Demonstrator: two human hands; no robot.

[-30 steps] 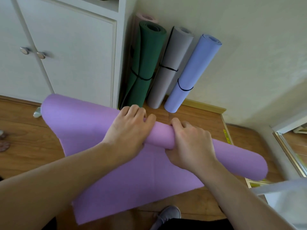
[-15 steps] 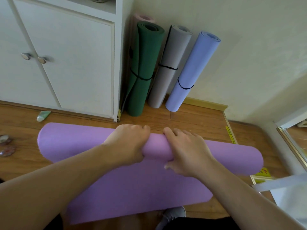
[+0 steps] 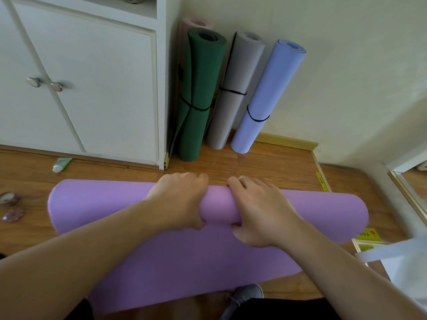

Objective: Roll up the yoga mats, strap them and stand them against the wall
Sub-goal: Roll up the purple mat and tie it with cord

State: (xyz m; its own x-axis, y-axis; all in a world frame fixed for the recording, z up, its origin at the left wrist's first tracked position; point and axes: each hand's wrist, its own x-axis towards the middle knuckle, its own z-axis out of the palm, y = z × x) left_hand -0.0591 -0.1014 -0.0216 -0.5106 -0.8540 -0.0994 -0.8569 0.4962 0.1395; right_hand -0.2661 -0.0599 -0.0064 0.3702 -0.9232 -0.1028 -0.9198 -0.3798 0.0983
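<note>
A purple yoga mat (image 3: pixel 97 202) lies across the wooden floor, rolled into a thick tube with a short flat tail reaching towards me. My left hand (image 3: pixel 178 199) and my right hand (image 3: pixel 261 209) grip the roll side by side at its middle, fingers curled over the top and thumbs underneath. Against the wall stand rolled mats bound with black straps: green (image 3: pixel 199 95), grey (image 3: pixel 235 88) and light blue (image 3: pixel 268 93). A pink mat (image 3: pixel 196 21) peeks out behind the green one.
A white cabinet (image 3: pixel 92 77) with two round knobs stands at the left. A small tube (image 3: pixel 61 163) and two round tins (image 3: pixel 11 206) lie on the floor at left. A mirror edge (image 3: pixel 409 197) and a yellow packet (image 3: pixel 367 234) are at right. My shoe (image 3: pixel 247 294) is below.
The roll has come down from a tilted, lifted pose and now lies level on the floor. Both hands stayed on its middle, and the flat tail has grown shorter.
</note>
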